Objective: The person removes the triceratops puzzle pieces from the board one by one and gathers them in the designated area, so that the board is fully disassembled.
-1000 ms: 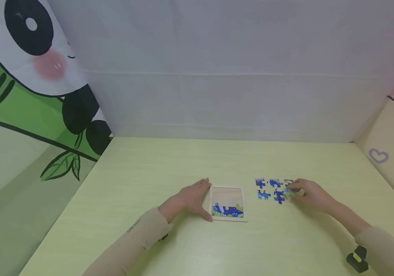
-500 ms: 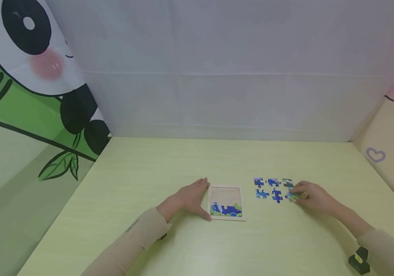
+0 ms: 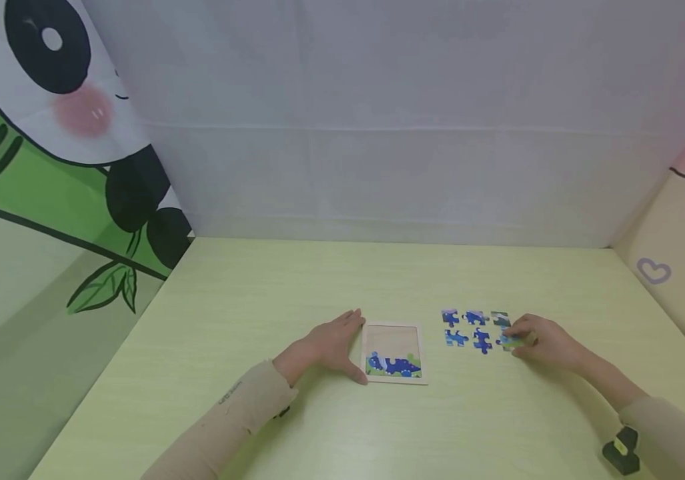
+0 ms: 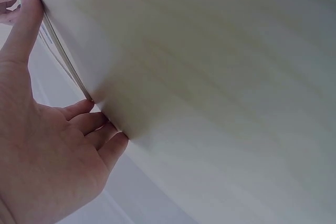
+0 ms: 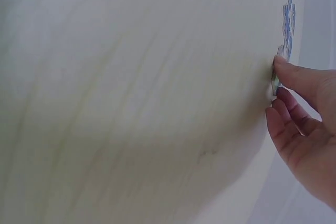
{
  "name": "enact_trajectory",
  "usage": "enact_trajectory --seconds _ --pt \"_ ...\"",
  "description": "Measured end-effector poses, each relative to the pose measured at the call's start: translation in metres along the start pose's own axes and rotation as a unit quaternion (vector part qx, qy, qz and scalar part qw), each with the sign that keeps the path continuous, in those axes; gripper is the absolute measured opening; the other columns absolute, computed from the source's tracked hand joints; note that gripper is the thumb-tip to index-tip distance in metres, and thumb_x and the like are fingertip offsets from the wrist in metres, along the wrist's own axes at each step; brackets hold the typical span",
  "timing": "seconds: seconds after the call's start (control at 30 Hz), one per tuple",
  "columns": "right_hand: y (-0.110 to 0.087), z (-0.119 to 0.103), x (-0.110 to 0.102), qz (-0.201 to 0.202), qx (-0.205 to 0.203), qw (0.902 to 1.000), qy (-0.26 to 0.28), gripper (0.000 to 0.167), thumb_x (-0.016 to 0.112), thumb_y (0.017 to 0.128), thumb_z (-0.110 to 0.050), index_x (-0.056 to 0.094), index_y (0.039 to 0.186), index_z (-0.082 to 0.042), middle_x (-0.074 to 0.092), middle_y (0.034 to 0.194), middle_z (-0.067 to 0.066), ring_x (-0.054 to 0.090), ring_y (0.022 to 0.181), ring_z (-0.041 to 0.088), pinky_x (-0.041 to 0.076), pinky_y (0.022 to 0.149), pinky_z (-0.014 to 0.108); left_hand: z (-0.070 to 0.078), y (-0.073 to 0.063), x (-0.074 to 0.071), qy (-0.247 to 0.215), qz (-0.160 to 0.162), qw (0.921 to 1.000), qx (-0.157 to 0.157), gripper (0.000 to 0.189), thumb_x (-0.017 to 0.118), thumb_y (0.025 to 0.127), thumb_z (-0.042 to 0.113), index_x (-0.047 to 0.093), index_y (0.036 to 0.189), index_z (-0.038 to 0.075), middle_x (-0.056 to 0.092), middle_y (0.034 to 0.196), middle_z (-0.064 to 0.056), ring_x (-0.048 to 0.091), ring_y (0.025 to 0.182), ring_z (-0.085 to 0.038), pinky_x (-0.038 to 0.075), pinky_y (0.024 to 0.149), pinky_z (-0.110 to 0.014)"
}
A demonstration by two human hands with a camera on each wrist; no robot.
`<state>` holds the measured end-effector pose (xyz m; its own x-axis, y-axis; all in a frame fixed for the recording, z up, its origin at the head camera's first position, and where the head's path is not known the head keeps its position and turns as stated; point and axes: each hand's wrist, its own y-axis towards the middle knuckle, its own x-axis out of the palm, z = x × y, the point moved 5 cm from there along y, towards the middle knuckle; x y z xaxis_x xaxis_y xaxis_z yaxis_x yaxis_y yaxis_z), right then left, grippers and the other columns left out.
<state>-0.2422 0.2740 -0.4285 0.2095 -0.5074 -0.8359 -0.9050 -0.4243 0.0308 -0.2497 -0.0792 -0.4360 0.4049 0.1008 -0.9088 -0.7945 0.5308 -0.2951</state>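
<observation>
A square wooden puzzle frame [image 3: 399,381] lies flat on the table, its lower part filled with a blue dinosaur picture and its upper part bare wood. Along its left edge rests my left hand [image 3: 333,343], thumb at the near corner and fingers at the far corner; the left wrist view shows the thumb [image 4: 27,17] spread from the fingers against the thin edge. To the right of the frame, my right hand [image 3: 543,341] pinches a green and blue puzzle piece [image 5: 275,83] between thumb and fingers, low at the table. Those fingers partly hide the piece.
Several loose blue puzzle pieces [image 3: 481,340] lie in two rows between the frame and my right hand. A dark-topped piece [image 3: 500,319] sits at the far right of the back row. Behind the pale table [image 3: 294,280] rises a white cloth wall [image 3: 402,180].
My right hand has shifted slightly right with the piece, uncovering the piece behind it, then stayed nearly still over the last half second. My left hand stays at the frame.
</observation>
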Motion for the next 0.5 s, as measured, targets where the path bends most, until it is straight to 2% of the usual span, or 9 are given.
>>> enact_trajectory --seconds 0.27,0.5 --pt "0.0 -0.004 -0.001 -0.009 0.002 1.0 -0.001 0.03 0.073 0.072 -0.005 0.064 0.099 0.005 0.06 0.094 0.013 0.057 0.082 0.024 0.051 0.064 0.027 0.001 0.0 0.0 0.008 -0.002 1.0 0.0 0.114 0.074 0.058 0.062 0.022 0.143 0.006 0.014 0.151 -0.01 0.012 0.138 -0.024 0.022 0.11 -0.041" --pt "0.007 -0.016 -0.006 -0.007 -0.015 0.9999 -0.003 0.031 0.073 0.073 -0.006 0.063 0.101 0.003 0.06 0.094 0.009 0.056 0.087 0.027 0.051 0.061 0.021 0.003 -0.001 -0.002 0.004 -0.001 1.0 0.0 0.114 0.074 0.058 0.06 0.022 0.143 0.006 0.013 0.151 -0.01 0.012 0.138 -0.025 0.021 0.11 -0.041"
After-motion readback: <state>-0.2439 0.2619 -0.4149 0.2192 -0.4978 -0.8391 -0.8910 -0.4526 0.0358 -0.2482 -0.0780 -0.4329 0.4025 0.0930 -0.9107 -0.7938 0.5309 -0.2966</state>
